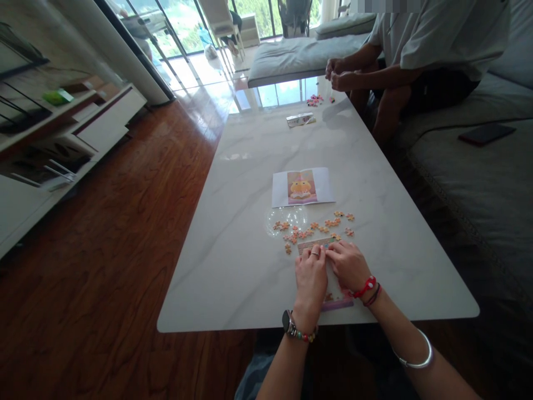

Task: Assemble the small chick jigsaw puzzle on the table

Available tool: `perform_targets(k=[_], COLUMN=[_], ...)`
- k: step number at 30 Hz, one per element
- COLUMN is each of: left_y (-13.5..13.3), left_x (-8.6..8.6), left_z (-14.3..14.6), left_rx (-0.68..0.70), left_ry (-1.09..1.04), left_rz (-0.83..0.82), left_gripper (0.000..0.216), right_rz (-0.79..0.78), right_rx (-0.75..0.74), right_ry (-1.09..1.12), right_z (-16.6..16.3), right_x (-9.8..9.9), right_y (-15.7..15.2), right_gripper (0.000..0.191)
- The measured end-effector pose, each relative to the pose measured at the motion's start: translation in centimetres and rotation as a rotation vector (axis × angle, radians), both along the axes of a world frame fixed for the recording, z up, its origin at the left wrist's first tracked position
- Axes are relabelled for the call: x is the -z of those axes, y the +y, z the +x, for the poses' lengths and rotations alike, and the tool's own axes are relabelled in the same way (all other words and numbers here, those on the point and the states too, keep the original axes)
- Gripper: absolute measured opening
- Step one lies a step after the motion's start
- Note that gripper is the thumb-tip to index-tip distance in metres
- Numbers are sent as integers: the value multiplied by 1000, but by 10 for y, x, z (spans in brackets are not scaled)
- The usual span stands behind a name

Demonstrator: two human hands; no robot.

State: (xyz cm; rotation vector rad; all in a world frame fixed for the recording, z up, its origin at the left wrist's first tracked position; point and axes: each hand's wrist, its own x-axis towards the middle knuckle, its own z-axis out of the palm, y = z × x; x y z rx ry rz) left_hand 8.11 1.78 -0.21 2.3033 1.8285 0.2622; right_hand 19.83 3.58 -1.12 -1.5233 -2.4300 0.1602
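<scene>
On the white worktop (pixel 233 266), the left hand (pixel 310 275) lies flat on a jigsaw puzzle (pixel 316 243) near the front edge, fingers pressed together. The right hand (pixel 347 265) is the same and touches it. Loose puzzle pieces (pixel 333 222) are scattered just beyond.

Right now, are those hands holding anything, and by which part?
Nothing is gripped: the left hand and right hand lie flat on the puzzle, fingertips near its far edge. A piece under them cannot be ruled out.
</scene>
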Motion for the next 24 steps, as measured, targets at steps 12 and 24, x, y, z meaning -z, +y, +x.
perform_targets(k=[12, 24], left_y=[4, 23], left_x=[6, 10], left_z=[-12, -81], left_rx=[67, -446], left_ry=[-221, -407], left_rz=[-3, -22], left_gripper=[42, 21], right_rz=[44, 9], right_rx=[114, 225], right_ry=[150, 256], right_z=[15, 57], right_x=[5, 20], right_y=[11, 33], right_gripper=[19, 24])
